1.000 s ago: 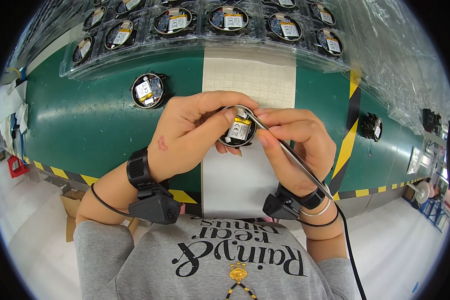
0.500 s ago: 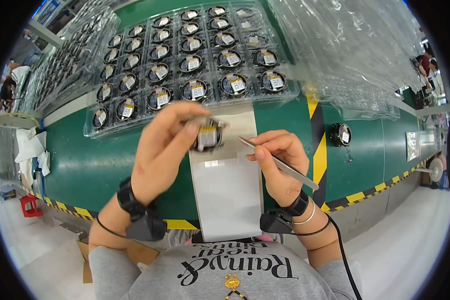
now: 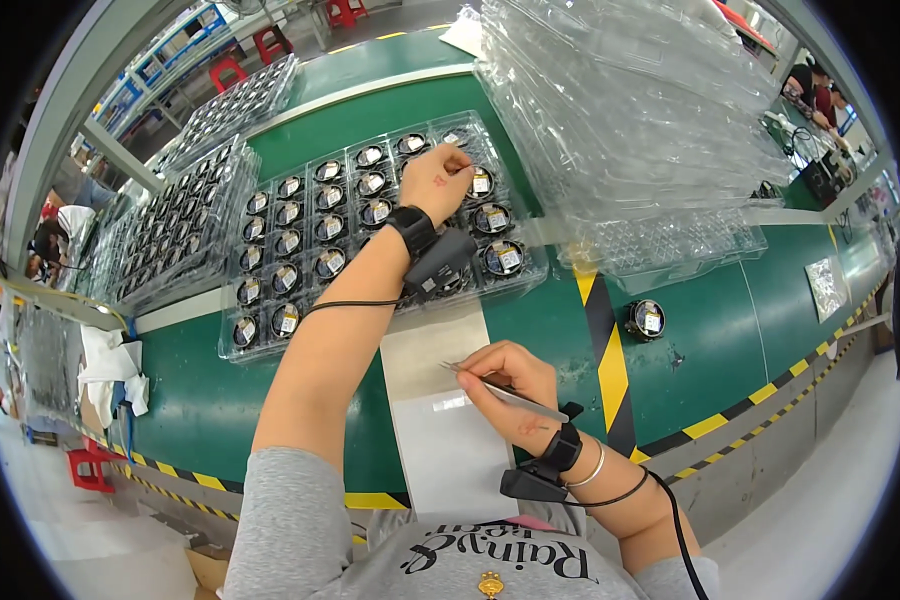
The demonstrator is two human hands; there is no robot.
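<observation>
Stretched over the clear plastic tray (image 3: 232,348), my left hand (image 3: 436,186) has its fingers pinched at the edge of a round black part (image 3: 481,184) with a white label. This part sits in the tray's right-hand column, and the fingertips are partly hidden. Similar labelled round parts (image 3: 503,258) fill many of the tray's pockets, some covered by my left arm. Nearer to me, my right hand (image 3: 510,385) grips metal tweezers (image 3: 525,402), their tips pointing left above a beige strip on the bench. A white sheet (image 3: 450,450) lies below that hand.
One round black part (image 3: 646,319) stands alone on the green bench (image 3: 560,340), right of the yellow-black tape (image 3: 610,375). Stacked clear trays (image 3: 630,130) rise at the far right, with more filled trays (image 3: 175,225) at the left. A small clear bag (image 3: 825,288) lies farther right.
My left hand has carried a round part from above the beige strip to the tray's right column. My right hand keeps the tweezers, slightly lower and leftward. The view has shifted too.
</observation>
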